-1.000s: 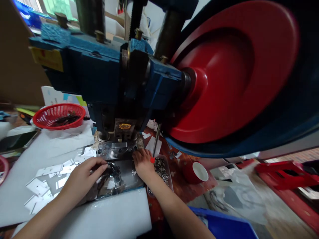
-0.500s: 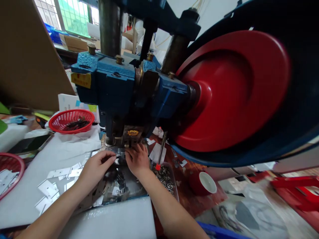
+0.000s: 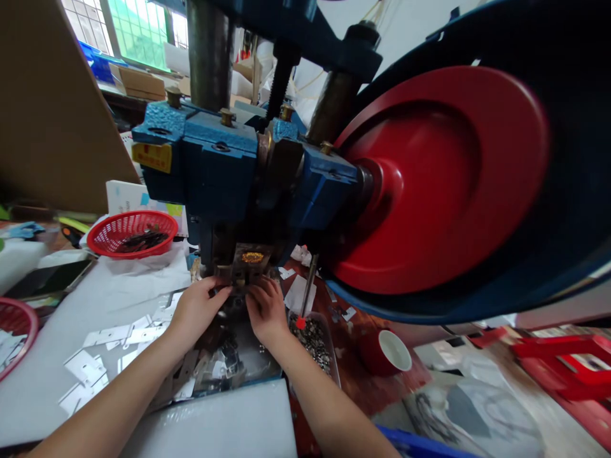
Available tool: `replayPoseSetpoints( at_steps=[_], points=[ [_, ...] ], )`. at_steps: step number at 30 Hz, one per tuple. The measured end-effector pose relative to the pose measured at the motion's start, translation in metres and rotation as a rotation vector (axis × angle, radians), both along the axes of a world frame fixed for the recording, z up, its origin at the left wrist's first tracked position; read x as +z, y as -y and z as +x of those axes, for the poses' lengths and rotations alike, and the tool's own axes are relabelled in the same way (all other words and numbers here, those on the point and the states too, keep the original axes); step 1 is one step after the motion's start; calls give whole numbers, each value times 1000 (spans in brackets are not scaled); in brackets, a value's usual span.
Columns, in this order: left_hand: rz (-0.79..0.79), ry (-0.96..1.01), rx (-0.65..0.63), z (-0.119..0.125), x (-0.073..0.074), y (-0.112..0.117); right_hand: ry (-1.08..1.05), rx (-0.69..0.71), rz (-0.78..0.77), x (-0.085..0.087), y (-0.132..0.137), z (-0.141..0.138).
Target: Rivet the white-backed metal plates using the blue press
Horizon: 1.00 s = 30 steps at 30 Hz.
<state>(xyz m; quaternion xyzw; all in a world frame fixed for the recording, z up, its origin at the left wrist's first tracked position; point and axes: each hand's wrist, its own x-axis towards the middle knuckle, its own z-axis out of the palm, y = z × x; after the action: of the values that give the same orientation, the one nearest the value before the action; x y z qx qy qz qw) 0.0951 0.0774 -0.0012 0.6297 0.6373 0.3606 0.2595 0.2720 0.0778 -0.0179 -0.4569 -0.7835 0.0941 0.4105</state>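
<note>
A blue punch press (image 3: 224, 172) with a big red flywheel (image 3: 439, 184) fills the view. Both my hands reach under its ram at the die (image 3: 245, 270). My left hand (image 3: 195, 308) has its fingers pinched together at the die's left side. My right hand (image 3: 267, 308) is curled at the die's right side, fingertips hidden under the tooling. What either hand holds is too small or hidden to name. Small metal parts (image 3: 219, 362) lie on the tray just below my wrists.
Flat metal plates (image 3: 102, 353) lie scattered on white paper at left. A red basket (image 3: 133, 234) stands behind them, another red basket (image 3: 14, 331) at far left. A clear tub of small fasteners (image 3: 312, 337), a red cup (image 3: 386, 353) and white foam (image 3: 214, 423) lie near.
Both hands moved forward from the parts tray up to the die under the ram. The view tilted up a little, and the ram appears slightly lower than before.
</note>
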Motion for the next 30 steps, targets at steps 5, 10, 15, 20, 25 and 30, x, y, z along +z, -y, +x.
replayPoseSetpoints(
  at_steps=[5,10,15,20,25,30],
  points=[
    [59,-74,-9,3,-5,-6,136,-24,-12,3,1,-2],
    [100,-134,-16,0,-11,-10,252,-8,-14,6,2,1],
    [95,-130,-41,-1,-21,-17,385,-11,-10,13,3,-2],
    [101,-96,-33,1,-20,-19,305,1,-59,16,3,-5],
    [106,-63,47,-17,-7,-5,-213,-68,-216,2,17,19],
    [79,-97,68,-55,-4,25,-840,-221,-486,-5,51,56]
  ],
)
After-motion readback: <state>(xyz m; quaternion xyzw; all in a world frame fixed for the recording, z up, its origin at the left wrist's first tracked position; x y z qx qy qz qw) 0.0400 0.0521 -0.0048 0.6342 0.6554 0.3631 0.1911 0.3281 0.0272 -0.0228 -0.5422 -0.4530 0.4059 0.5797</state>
